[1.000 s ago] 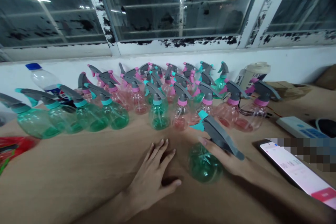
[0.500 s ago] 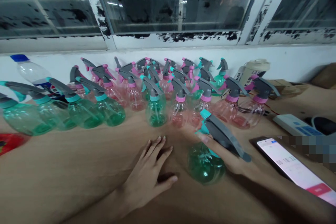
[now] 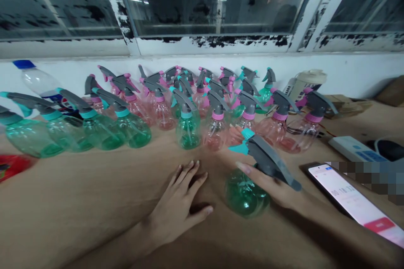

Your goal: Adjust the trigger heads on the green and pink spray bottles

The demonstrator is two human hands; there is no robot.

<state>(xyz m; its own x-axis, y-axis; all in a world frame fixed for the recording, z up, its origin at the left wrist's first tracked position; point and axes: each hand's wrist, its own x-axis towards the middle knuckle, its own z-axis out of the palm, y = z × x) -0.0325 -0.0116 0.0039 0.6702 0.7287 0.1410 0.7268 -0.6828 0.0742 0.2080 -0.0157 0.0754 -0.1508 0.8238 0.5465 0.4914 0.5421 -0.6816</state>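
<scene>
My left hand point(image 3: 178, 206) lies flat on the brown tabletop point(image 3: 78, 201), its fingers spread and nothing in it. To its right, my right hand point(image 3: 271, 185) is round the neck of a green spray bottle point(image 3: 244, 195) with a grey and teal spray head. The thumb lies along the near side of the neck. Some fingertips show beyond the spray head, stretched out past the teal trigger; the rest of the fingers are hidden. Just beyond stand another green spray bottle point(image 3: 188, 132) and a pink spray bottle point(image 3: 216, 134).
Several more green and pink spray bottles fill the back of the table below the window. A blue-capped plastic bottle point(image 3: 38, 80) leans at the left, near a red packet point(image 3: 14, 166). At the right are a phone point(image 3: 353, 201), a white power strip point(image 3: 356, 149) and a cream container point(image 3: 307, 84).
The bottle's teal trigger was pulled in and now sticks out. My right fingertips have stretched forward past it. My left hand has stayed put.
</scene>
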